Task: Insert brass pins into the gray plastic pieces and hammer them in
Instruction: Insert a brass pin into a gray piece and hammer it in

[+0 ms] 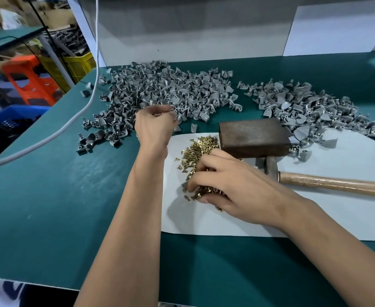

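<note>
While right fingers (pixel 195 182) pinch brass pins (pixel 201 144), hammer (pixel 328 181) lies beside.

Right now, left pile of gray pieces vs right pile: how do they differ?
The left pile of gray pieces is larger and denser; the right pile of gray pieces is smaller and looser. The left pile lies wholly on the green mat; the right pile spills onto the white sheet. The left hand reaches into the left pile; no hand is at the right pile. Both hold the same kind of gray molded parts.
</note>
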